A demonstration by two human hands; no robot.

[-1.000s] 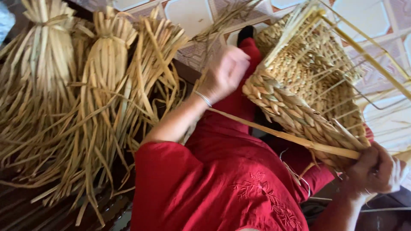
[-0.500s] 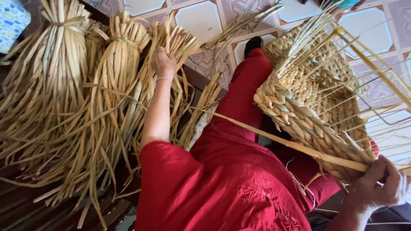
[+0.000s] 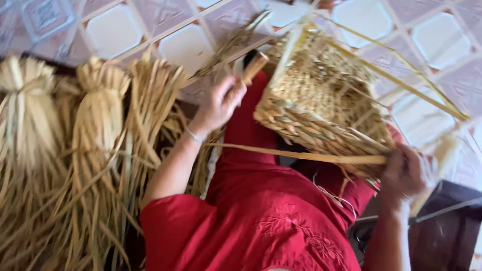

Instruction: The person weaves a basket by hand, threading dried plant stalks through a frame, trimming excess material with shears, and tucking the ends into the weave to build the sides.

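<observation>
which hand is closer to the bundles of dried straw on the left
Left. The left hand is raised just beside the straw bundles; the right hand grips a strand by the woven basket, far across.

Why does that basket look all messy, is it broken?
Not broken, it seems unfinished. The woven basket lies tilted on the lap, with loose straw stakes sticking out past its rim. The right hand holds one long strand; the left hand lifts a strip beside the straw bundles.
</observation>
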